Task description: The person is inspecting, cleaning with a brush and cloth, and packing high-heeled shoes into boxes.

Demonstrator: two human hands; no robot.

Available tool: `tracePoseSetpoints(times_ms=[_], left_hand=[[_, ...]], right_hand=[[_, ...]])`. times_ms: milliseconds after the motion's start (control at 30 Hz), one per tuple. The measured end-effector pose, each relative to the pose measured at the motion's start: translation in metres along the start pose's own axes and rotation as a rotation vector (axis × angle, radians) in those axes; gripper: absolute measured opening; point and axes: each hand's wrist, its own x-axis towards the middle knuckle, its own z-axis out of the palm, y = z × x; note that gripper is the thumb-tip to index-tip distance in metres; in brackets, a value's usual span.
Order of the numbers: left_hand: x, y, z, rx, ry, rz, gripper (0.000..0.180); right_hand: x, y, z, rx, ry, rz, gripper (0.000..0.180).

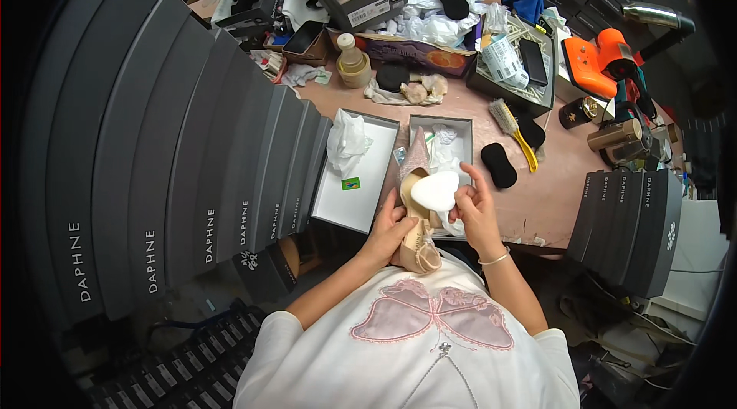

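Note:
My left hand (386,234) grips a beige shoe (419,257) with a pointed pink toe, its heel end close to my shirt. Over the shoe's opening my right hand (477,213) pinches a white rounded pad (435,191), with the index finger sticking up. Whether the pad touches the shoe, I cannot tell. Beneath both hands lies an open shoe box (467,140) with white tissue paper (443,149) in it. At its left is a box lid (342,205), white inside, bearing crumpled white paper (349,142) and a small green label (351,183).
Dark shoe boxes (153,148) tower at the left, and more (626,228) stand at the right. Beyond the box are a bottle (353,63), a yellow-handled brush (514,132), black pads (499,165), an orange device (589,67) and a carton of crumpled paper (430,52).

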Motion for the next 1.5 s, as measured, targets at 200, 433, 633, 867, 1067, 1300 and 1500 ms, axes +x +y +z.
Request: tracePoseSetpoints(times_ms=[200,433,633,867,1067,1300,1500], left_hand=[[0.002,-0.004,0.005,0.162,-0.022,0.099,0.090],[-0.002,-0.009,0.006,0.183,-0.018,0.013,0.091],[-0.006,-0.008,-0.001,0.023,0.009,0.022,0.091],[-0.006,-0.005,-0.008,-0.067,0.000,-0.026,0.069],[0.000,-0.009,-0.004,0.022,0.026,0.017,0.072],[-0.006,-0.006,0.003,0.061,0.087,0.035,0.074],[-0.010,-0.003,-0.018,-0.103,0.120,0.050,0.073]], right_hand=[[-0.010,0.010,0.008,-1.039,-0.075,-0.643,0.029],[0.011,0.017,0.012,-1.553,-0.327,-0.637,0.024],[0.036,0.024,0.014,-1.309,-0.297,-0.639,0.019],[0.085,0.032,-0.074,-1.858,-0.261,-0.519,0.025],[0.034,0.010,0.017,-1.036,-0.269,-0.446,0.020],[0.084,0.041,0.048,-1.427,-0.156,-0.712,0.052],[0.188,0.056,-0.069,-1.629,-0.148,-0.242,0.021]])
